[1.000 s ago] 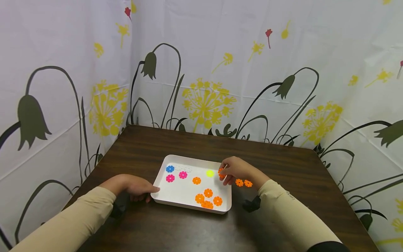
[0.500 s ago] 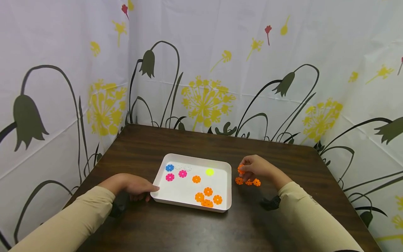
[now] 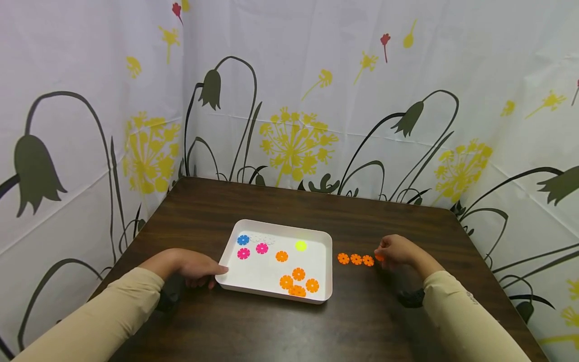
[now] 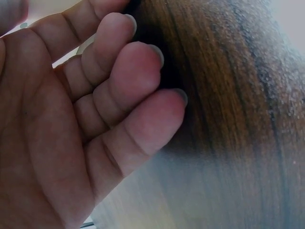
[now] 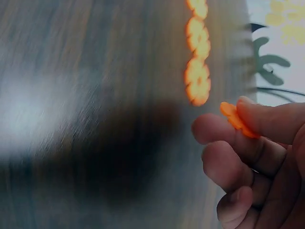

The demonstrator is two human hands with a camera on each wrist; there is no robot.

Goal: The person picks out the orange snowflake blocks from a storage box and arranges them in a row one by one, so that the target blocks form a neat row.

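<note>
My right hand (image 3: 400, 252) pinches an orange flower-shaped plastic disc (image 5: 233, 117) between thumb and forefinger, just above the table. Beside it lies a row of orange discs (image 3: 356, 259), stretching from the tray's right side toward this hand. My left hand (image 3: 193, 266) grips the near left corner of a white tray (image 3: 251, 274), thumb on the rim; in the left wrist view its other fingers (image 4: 138, 69) are curled. Inside the tray are several orange discs (image 3: 298, 274), two pink discs (image 3: 262, 248), a blue disc (image 3: 243, 240), a yellow disc (image 3: 300, 246) and some white ones (image 3: 267, 241).
A dark wooden table (image 3: 280, 327) bears everything. A white curtain (image 3: 294, 75) with printed flowers hangs behind and at both sides. A dark wrist strap (image 3: 410, 298) shows beneath the right forearm.
My right hand has carried an orange disc from the tray's right side out over the table, then further right past the row's end. The left hand and tray have stayed put.
</note>
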